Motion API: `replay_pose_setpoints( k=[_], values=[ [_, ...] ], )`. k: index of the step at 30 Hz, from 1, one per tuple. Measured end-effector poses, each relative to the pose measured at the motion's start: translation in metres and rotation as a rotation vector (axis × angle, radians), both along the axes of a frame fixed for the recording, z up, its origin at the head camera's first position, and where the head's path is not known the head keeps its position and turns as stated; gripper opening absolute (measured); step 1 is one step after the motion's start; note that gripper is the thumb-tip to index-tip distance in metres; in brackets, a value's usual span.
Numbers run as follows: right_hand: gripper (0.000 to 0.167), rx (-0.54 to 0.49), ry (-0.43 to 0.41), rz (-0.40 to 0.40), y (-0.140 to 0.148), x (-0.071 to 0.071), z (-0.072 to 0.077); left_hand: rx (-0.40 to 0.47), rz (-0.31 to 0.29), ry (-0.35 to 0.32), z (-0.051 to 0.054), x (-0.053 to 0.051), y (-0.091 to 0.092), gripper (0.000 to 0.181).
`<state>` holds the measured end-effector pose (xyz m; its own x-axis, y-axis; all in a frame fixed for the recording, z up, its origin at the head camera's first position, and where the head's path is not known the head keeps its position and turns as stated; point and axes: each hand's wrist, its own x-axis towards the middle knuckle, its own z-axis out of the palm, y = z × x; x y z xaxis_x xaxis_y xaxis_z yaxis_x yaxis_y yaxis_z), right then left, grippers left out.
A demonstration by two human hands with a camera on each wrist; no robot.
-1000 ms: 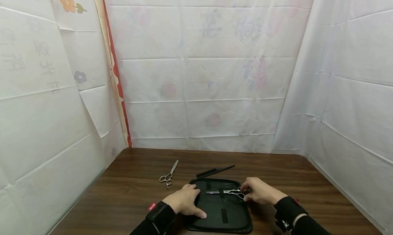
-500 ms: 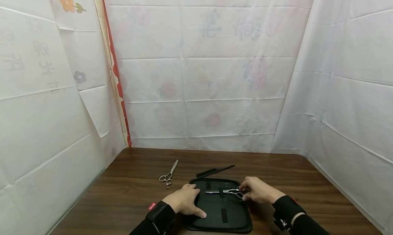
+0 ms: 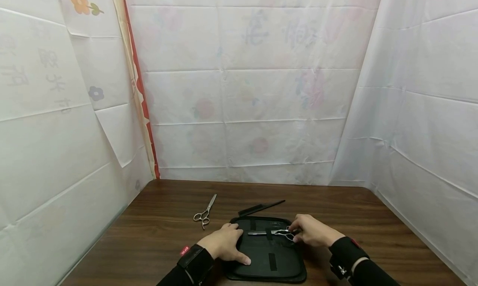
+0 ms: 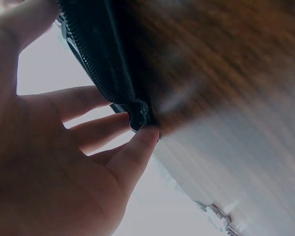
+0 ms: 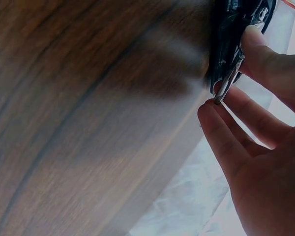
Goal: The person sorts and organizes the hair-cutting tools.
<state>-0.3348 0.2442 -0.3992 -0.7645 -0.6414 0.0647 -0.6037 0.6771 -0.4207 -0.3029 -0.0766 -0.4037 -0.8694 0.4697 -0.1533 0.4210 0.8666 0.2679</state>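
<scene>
A black zip case [image 3: 261, 259] lies open-faced on the table. My left hand [image 3: 225, 242] rests on its left side, thumb spread over the case and fingertips touching the zippered edge [image 4: 96, 73]. Silver scissors [image 3: 278, 233] lie across the upper part of the case, their blades passing under a black elastic loop [image 3: 269, 235]. At the case's right edge, my right hand [image 3: 313, 231] pinches the handle rings of these scissors. In the right wrist view, part of the scissors' metal handle [image 5: 229, 81] shows between thumb and fingers.
A second pair of silver scissors [image 3: 206, 213] lies left of the case. Behind the case is a black tail comb [image 3: 257, 209]. Another elastic loop [image 3: 272, 262] sits lower in the case. White sheets [image 3: 242, 91] enclose the wooden table [image 3: 168, 236] at the back and sides.
My right hand has moved slightly left, and the scissors have slid left with it, deeper through the elastic loop. My left hand and the case have stayed in place.
</scene>
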Motion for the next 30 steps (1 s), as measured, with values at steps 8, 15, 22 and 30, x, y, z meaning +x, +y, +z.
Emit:
replay_pose_setpoints(
  k=[8,15,22,30],
  values=[
    [0.026,0.004,0.004,0.001,-0.003,0.000,0.001,-0.006,0.003,0.016,0.002,0.001,0.000,0.083],
    [0.022,0.003,0.020,0.011,-0.010,0.000,-0.002,0.003,-0.005,-0.005,0.001,0.000,0.000,0.085],
    [0.019,0.024,0.058,-0.009,-0.016,0.002,-0.001,0.006,-0.016,0.004,-0.004,-0.002,-0.001,0.088],
    [0.011,0.043,0.120,-0.035,-0.020,0.003,-0.007,0.001,-0.001,0.014,0.000,0.001,0.000,0.083]
  ],
)
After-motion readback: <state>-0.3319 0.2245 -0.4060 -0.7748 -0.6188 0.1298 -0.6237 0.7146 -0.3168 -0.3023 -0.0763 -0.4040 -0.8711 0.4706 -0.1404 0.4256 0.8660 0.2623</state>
